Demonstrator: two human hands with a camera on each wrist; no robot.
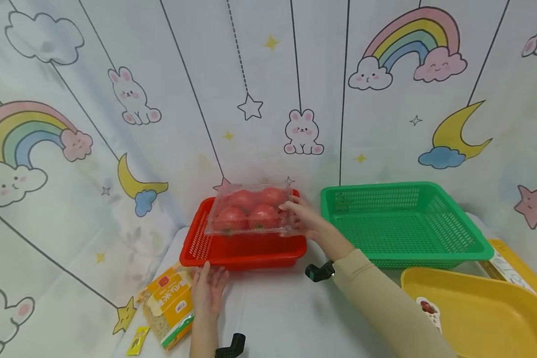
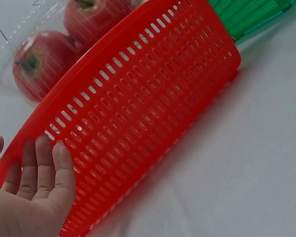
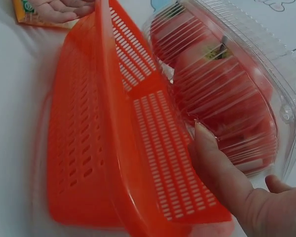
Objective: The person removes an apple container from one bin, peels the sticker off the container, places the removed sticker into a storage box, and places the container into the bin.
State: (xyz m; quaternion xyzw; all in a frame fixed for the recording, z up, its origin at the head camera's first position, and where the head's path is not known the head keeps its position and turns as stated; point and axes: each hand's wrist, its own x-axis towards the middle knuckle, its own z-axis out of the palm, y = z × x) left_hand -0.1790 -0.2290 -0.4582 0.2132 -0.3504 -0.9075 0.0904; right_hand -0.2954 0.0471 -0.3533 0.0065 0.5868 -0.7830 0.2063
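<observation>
A clear plastic box of red apples (image 1: 246,211) is tilted over the back part of a red basket (image 1: 250,261). My right hand (image 1: 302,216) grips the box by its right end, the thumb (image 3: 214,158) on the near side. In the left wrist view, apples (image 2: 47,61) show above the basket's rim. At the front left of the basket, my left hand (image 1: 208,291) has its fingers loosely extended, with nothing held. Those fingers (image 2: 44,163) lie close against the basket's slotted wall; whether they touch it I cannot tell.
A green basket (image 1: 394,228) stands to the right, behind a yellow tray (image 1: 488,313). Left of my left forearm lie an orange-and-clear food bag (image 1: 170,303) and a small yellow packet (image 1: 137,341). A patterned cloth (image 1: 268,64) hangs behind the baskets.
</observation>
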